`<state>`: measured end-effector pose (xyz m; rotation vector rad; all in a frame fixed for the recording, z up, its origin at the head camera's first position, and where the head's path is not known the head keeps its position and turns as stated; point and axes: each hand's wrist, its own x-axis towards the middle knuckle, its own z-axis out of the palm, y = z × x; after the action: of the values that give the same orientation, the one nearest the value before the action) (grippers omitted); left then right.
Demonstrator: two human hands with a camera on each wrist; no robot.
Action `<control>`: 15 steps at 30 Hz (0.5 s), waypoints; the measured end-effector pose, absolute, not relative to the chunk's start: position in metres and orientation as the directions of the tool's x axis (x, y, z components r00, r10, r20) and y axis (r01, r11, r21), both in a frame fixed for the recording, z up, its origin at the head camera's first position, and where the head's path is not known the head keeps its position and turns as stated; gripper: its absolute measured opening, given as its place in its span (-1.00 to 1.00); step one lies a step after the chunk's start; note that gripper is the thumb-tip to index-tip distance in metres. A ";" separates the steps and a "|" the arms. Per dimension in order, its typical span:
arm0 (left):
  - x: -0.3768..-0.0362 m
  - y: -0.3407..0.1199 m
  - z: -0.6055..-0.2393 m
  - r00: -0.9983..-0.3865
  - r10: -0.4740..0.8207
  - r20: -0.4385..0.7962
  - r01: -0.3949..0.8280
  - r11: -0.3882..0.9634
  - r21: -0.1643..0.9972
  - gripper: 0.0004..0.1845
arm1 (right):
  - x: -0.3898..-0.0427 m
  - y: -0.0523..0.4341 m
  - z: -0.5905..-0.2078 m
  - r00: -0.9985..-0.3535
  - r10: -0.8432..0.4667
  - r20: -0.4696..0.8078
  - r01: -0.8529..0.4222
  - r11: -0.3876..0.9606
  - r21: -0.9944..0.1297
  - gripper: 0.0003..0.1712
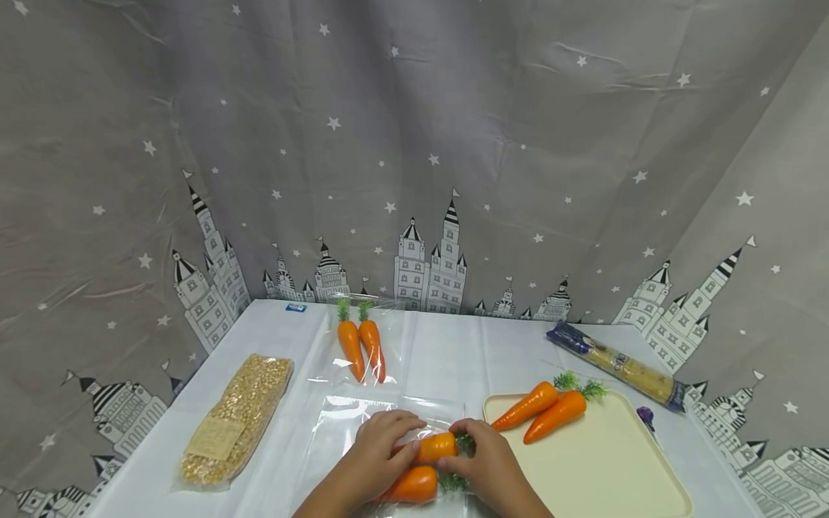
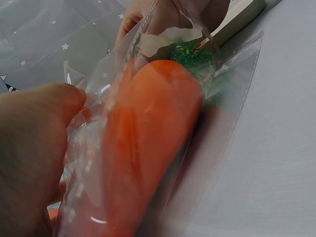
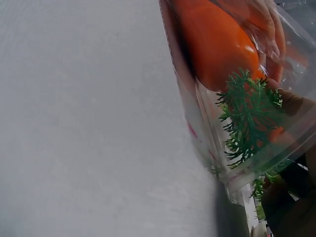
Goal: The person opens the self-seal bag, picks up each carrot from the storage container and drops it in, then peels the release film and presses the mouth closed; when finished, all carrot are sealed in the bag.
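Note:
Two orange carrots, an upper one (image 1: 435, 447) and a lower one (image 1: 414, 485), lie side by side in a clear plastic bag (image 1: 333, 424) at the table's front. My left hand (image 1: 382, 446) holds the bag from the left, its thumb against the upper carrot. From the right, my right hand (image 1: 486, 453) grips the upper carrot at its leafy end. In the left wrist view, film covers the nearer carrot (image 2: 153, 113). Green leaves (image 3: 247, 113) lie by the bag's mouth in the right wrist view, and film and leaves partly hide my right fingers.
A second clear bag with two carrots (image 1: 351, 349) lies behind. Two more carrots (image 1: 555, 417) rest on a cream tray (image 1: 609, 460) at right. A pasta pack (image 1: 618, 367) lies beyond it. At left is a bag of corn kernels (image 1: 249, 403).

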<state>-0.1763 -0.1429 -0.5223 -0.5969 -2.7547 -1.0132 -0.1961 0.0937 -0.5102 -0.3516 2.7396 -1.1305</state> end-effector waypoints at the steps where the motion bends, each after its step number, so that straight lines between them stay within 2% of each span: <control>1: -0.176 -0.143 -0.522 -0.910 0.315 0.269 0.414 0.694 0.589 -0.72 | -0.196 0.094 -0.510 -0.959 -0.277 -0.063 -0.152 0.686 -0.712 -0.41; 6: -0.177 -0.143 -0.522 -0.912 0.315 0.261 0.409 0.699 0.587 -0.72 | -0.197 0.099 -0.510 -0.945 -0.313 -0.093 -0.145 0.657 -0.740 -0.42; 15: -0.175 -0.143 -0.523 -0.903 0.311 0.296 0.429 0.704 0.566 -0.72 | -0.196 0.107 -0.513 -0.906 -0.409 -0.109 -0.165 0.579 -0.798 -0.69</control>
<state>-0.1746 -0.1433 -0.5231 -0.5989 -2.7328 -0.9743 -0.1956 0.1066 -0.5129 -0.4721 2.5318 -1.2367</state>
